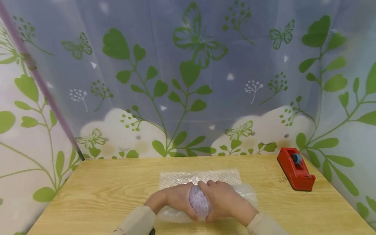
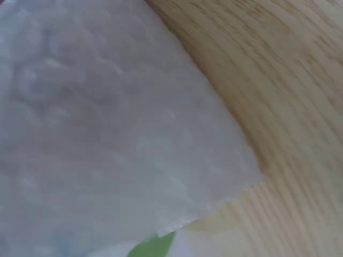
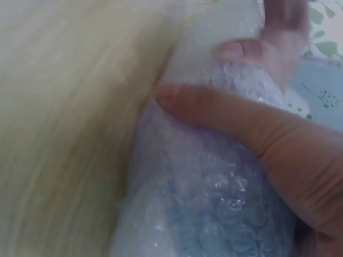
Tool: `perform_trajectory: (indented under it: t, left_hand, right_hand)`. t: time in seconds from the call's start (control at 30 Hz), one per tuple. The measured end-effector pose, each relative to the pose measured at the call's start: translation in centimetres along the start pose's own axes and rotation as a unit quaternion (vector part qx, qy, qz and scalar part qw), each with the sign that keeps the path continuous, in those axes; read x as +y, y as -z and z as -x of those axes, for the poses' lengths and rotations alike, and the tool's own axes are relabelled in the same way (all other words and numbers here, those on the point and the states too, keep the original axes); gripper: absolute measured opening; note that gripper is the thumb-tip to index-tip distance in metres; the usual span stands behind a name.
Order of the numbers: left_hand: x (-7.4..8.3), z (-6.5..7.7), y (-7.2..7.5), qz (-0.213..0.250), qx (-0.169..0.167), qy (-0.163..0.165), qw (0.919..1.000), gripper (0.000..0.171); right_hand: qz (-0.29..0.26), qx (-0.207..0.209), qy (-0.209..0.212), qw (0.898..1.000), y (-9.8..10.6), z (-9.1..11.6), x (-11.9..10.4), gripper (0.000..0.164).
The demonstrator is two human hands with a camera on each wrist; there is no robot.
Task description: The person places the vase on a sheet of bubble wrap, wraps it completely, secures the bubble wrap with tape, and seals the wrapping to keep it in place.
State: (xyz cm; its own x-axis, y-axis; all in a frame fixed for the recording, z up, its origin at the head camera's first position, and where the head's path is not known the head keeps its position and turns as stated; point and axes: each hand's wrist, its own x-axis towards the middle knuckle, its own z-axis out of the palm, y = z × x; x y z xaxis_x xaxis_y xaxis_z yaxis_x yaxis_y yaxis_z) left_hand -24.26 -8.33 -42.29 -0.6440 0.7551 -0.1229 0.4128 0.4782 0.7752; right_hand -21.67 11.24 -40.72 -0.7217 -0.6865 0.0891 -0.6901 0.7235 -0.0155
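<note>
A rounded, pale purple speckled object (image 1: pixel 199 201), seen through bubble wrap, lies between my two hands. My left hand (image 1: pixel 177 196) grips its left side, thumb toward me. From the right, my right hand (image 1: pixel 222 199) holds it with fingers bent over the far side. In the right wrist view the right thumb (image 3: pixel 214 110) presses on the wrapped roll, with the left hand (image 3: pixel 273 48) beyond it. The bubble wrap (image 1: pixel 217 175) spreads flat behind and beneath the hands. A loose end of bubble wrap (image 2: pixel 134 134) fills much of the left wrist view. The object's kind cannot be made out.
A red tape dispenser (image 1: pixel 296 173) with a roll of tape stands on the wooden table (image 1: pixel 111 182) at the right. Behind the table hangs a leaf-and-butterfly patterned curtain (image 1: pixel 205 98). A purple pole (image 1: pixel 44 85) slants down at the left.
</note>
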Motion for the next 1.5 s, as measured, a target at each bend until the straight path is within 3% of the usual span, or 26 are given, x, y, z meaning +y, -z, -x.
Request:
perform_trajectory:
  t: [0.1,0.2,0.33,0.4,0.47,0.67,0.9,1.03,1.17,1.33,1.5]
  left_hand:
    - [-0.4,-0.1,0.1,0.063,-0.033,-0.031,0.9970,0.045]
    - [-0.4,-0.2,0.2,0.075,-0.034,-0.027,0.9962,0.043]
    - [0.2,-0.1,0.1,0.012,0.006,0.043,0.9990,0.059]
    - [0.6,0.1,0.1,-0.022,0.022,0.086,0.9958,0.068]
    - [1.0,0.2,0.1,-0.048,0.032,0.108,0.9924,0.072]
    - [1.3,0.4,0.2,-0.054,0.025,0.090,0.9941,0.050]
    - [1.7,0.9,0.1,-0.083,0.038,0.102,0.9906,0.052]
    - [1.7,1.4,-0.4,-0.145,0.061,0.127,0.9795,0.060]
    - [1.6,1.9,-0.8,-0.207,0.087,0.123,0.9667,0.066]
    - [1.6,2.1,-1.1,-0.224,0.101,0.101,0.9640,0.072]
    - [2.1,1.9,-1.1,-0.255,0.104,0.137,0.9513,0.098]
  right_hand:
    - [-0.044,-0.027,0.009,0.999,0.4,-0.4,0.5,0.080]
    - [-0.085,-0.054,0.015,0.995,0.6,-0.7,1.1,0.077]
    - [-0.128,-0.084,0.019,0.988,0.6,-0.8,1.7,0.079]
    - [-0.139,-0.094,0.020,0.986,0.5,-0.8,1.9,0.081]
    - [-0.145,-0.099,0.021,0.984,0.5,-0.9,1.9,0.082]
    - [-0.155,-0.113,0.021,0.981,0.6,-1.1,1.7,0.078]
    - [-0.156,-0.126,0.012,0.980,0.8,-1.3,1.5,0.075]
    - [-0.151,-0.136,0.004,0.979,1.0,-1.5,1.3,0.075]
    - [-0.129,-0.150,-0.017,0.980,1.4,-1.7,0.8,0.077]
    - [-0.113,-0.170,-0.036,0.978,1.8,-2.1,0.2,0.077]
    - [-0.131,-0.183,-0.039,0.974,1.9,-2.3,0.5,0.079]
